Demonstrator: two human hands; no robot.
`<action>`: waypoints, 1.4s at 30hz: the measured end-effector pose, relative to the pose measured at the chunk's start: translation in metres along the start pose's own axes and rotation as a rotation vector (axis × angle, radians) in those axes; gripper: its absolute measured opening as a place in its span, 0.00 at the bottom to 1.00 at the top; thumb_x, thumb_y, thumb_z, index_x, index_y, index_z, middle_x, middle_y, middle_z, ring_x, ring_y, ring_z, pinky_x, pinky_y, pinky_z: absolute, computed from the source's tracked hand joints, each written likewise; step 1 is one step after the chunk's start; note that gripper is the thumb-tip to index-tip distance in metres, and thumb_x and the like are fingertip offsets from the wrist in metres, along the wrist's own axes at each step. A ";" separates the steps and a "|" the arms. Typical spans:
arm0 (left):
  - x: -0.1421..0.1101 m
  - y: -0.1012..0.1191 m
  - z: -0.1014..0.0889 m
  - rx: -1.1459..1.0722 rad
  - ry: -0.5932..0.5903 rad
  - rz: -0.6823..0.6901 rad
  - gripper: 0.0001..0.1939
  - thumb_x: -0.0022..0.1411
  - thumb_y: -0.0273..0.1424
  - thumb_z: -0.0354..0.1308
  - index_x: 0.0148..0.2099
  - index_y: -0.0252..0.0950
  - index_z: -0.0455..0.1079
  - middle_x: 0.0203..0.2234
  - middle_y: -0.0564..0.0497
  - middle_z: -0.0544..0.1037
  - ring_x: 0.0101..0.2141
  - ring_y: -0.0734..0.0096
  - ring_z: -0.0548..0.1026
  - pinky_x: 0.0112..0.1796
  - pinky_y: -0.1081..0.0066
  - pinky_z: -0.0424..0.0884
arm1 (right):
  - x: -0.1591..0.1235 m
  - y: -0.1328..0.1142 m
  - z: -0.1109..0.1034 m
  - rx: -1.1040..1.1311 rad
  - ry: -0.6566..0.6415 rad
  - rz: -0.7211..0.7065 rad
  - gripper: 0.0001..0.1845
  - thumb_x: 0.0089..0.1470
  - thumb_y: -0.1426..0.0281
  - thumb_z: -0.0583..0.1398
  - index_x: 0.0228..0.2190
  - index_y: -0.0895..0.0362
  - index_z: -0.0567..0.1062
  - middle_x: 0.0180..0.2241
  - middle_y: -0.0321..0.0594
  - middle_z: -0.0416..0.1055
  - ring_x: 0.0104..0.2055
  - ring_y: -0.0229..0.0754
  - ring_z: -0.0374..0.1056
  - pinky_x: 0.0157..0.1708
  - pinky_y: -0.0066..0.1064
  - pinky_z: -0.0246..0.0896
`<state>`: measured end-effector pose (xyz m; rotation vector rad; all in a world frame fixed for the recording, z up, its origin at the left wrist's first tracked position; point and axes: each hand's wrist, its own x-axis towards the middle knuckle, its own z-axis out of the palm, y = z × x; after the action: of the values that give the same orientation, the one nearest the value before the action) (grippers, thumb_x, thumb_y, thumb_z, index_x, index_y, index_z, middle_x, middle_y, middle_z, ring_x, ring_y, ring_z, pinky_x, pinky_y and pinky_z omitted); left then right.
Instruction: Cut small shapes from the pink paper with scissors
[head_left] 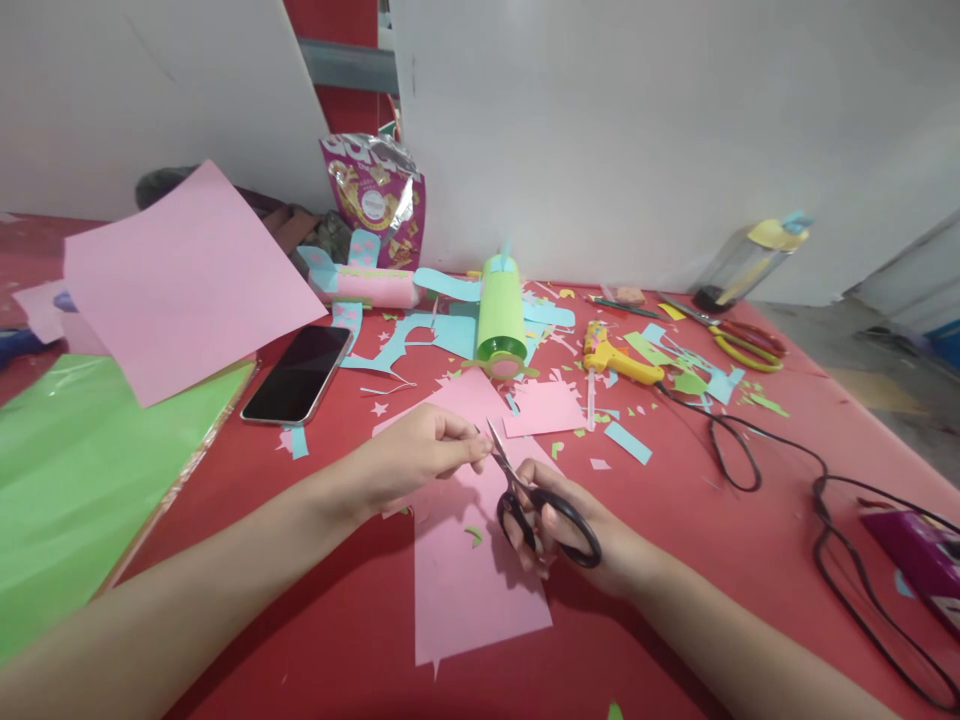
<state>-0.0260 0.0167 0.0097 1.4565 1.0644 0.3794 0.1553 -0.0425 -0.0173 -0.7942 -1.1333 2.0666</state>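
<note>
My right hand [574, 515] grips a pair of scissors [511, 474] with black handles, fingers in the loops. The blades point up and left, slightly apart. Just left of the tips, my left hand [431, 455] is closed in a pinch; what its fingertips hold is too small or hidden to make out. Beneath both hands lies a pink paper sheet [469, 590] with a small green scrap [473, 536] on it. Beyond the hands stands a green paper-covered plane body [501, 310] with light blue wings. A pink plane [375, 287] with blue tail pieces lies to its left.
Left are a phone [298, 375], a large pink sheet [187, 280] and green paper [82, 480]. Right are a yellow glue gun [619, 357] with a black cord [795, 445], red-and-yellow-handled scissors [750, 345] and a bottle [750, 262]. Paper scraps litter the red table. A snack bag [379, 200] stands behind.
</note>
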 end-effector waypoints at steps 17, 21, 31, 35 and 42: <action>0.000 0.001 0.002 -0.009 -0.009 -0.016 0.15 0.51 0.39 0.51 0.21 0.33 0.64 0.15 0.58 0.56 0.18 0.80 0.53 0.21 0.76 0.49 | -0.001 0.002 -0.002 -0.002 0.007 -0.008 0.21 0.42 0.54 0.57 0.27 0.56 0.56 0.22 0.34 0.63 0.19 0.31 0.59 0.18 0.23 0.45; 0.000 0.001 0.002 -0.020 -0.004 -0.004 0.15 0.52 0.40 0.50 0.21 0.33 0.64 0.14 0.58 0.54 0.18 0.80 0.52 0.21 0.76 0.49 | 0.000 0.002 -0.001 0.011 0.014 -0.019 0.21 0.42 0.54 0.58 0.27 0.56 0.56 0.22 0.34 0.62 0.19 0.30 0.59 0.17 0.23 0.44; -0.002 0.000 0.016 -0.236 0.069 0.033 0.14 0.52 0.37 0.51 0.21 0.33 0.64 0.12 0.60 0.51 0.17 0.81 0.49 0.20 0.76 0.48 | 0.000 0.003 0.001 0.071 0.020 -0.068 0.21 0.42 0.54 0.58 0.27 0.57 0.58 0.22 0.33 0.62 0.21 0.31 0.60 0.18 0.23 0.46; -0.005 0.003 0.021 -0.305 0.076 0.021 0.13 0.52 0.36 0.51 0.21 0.33 0.63 0.11 0.60 0.50 0.16 0.82 0.48 0.18 0.77 0.47 | 0.000 0.003 0.000 0.117 0.000 -0.058 0.21 0.42 0.54 0.58 0.27 0.56 0.57 0.24 0.35 0.62 0.22 0.32 0.60 0.20 0.24 0.48; -0.005 0.004 0.024 -0.342 0.079 -0.010 0.14 0.53 0.37 0.50 0.22 0.33 0.63 0.11 0.60 0.48 0.15 0.82 0.48 0.16 0.77 0.45 | 0.000 0.003 -0.001 0.112 -0.018 -0.051 0.22 0.41 0.53 0.58 0.27 0.56 0.57 0.24 0.35 0.62 0.22 0.33 0.59 0.21 0.25 0.47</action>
<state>-0.0091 -0.0010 0.0100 1.1386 1.0124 0.5866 0.1552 -0.0431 -0.0206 -0.6870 -1.0264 2.0782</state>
